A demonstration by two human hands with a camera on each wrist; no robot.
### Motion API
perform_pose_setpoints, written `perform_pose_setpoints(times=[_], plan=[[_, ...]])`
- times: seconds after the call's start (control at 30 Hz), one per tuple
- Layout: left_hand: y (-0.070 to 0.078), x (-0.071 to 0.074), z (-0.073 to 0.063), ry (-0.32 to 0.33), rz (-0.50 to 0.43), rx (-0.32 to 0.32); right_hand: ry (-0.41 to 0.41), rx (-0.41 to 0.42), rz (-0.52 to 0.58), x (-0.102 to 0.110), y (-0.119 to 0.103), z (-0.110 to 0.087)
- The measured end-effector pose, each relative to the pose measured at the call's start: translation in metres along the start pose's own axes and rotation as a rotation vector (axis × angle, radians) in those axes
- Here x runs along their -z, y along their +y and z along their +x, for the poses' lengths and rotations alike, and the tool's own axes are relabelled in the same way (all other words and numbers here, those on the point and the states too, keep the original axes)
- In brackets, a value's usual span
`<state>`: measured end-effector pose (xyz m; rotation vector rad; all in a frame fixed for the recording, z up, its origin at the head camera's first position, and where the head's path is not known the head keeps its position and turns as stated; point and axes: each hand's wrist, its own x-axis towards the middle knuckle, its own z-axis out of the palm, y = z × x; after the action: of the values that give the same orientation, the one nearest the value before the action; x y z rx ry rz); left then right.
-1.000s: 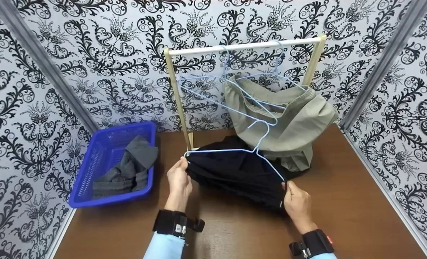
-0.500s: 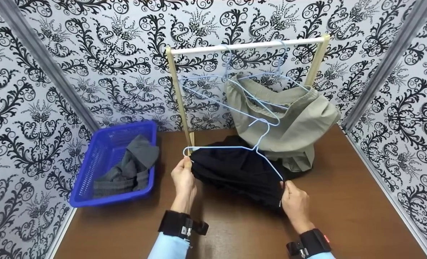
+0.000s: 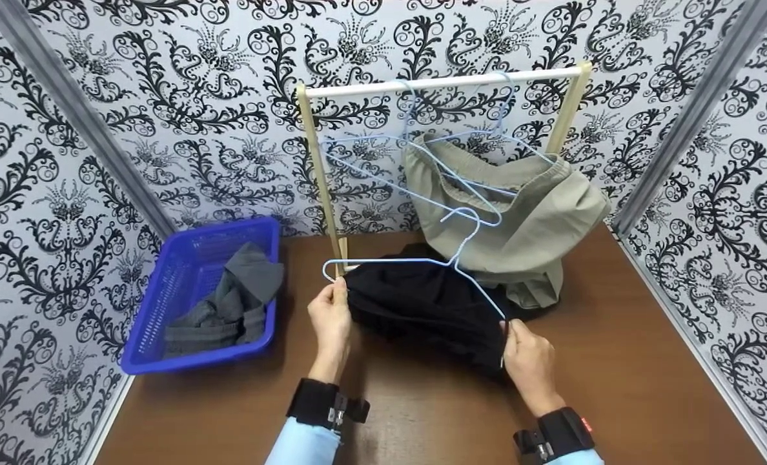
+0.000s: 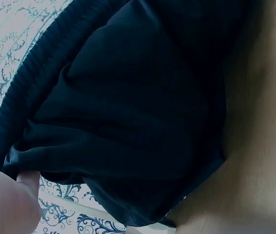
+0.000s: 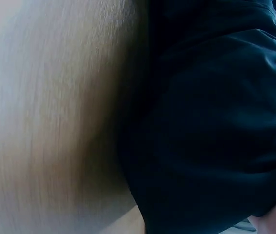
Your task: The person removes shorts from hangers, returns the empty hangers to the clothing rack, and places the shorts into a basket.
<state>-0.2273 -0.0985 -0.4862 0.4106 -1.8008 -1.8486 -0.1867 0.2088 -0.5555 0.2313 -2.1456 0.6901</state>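
Black elastic-waist pants (image 3: 422, 303) stretch between both hands in the head view, their lower part bunched over the table. A light blue wire hanger (image 3: 390, 260) lies along the waistband, its hook pointing toward the rack. My left hand (image 3: 330, 316) pinches the waistband's left end, and the hanger's left tip sticks out beyond the thumb. At the other side my right hand (image 3: 531, 355) grips the waistband by the hanger's right arm, whose end the cloth partly hides. The left wrist view shows the gathered waistband (image 4: 18, 92) running up from the fingers.
Behind the pants stands a small rack with a white rail (image 3: 448, 82). From it hang a bare blue hanger (image 3: 364, 137) and beige pants (image 3: 525, 226) on another hanger. A blue basket (image 3: 139, 336) with a grey garment (image 3: 248, 284) sits at the left. Patterned walls enclose the brown table (image 3: 616, 387).
The left hand has moved slightly right and taken its grip on the waistband, while the hanger has slid left so its left tip now pokes out past it. The right hand has barely moved.
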Motion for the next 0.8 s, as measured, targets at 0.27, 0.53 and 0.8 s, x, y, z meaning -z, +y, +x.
perform_pose_setpoints(times=[0.27,0.53,0.8], plan=[[-0.006,0.001,-0.001,-0.021,0.086,-0.019,0.019,0.008,0.010,0.001,-0.001,0.002],[-0.009,0.003,-0.001,-0.063,0.123,-0.028,0.024,0.018,0.012,0.001,-0.003,0.005],[-0.011,0.005,-0.001,-0.145,0.188,-0.002,0.034,0.007,0.009,0.000,-0.006,0.005]])
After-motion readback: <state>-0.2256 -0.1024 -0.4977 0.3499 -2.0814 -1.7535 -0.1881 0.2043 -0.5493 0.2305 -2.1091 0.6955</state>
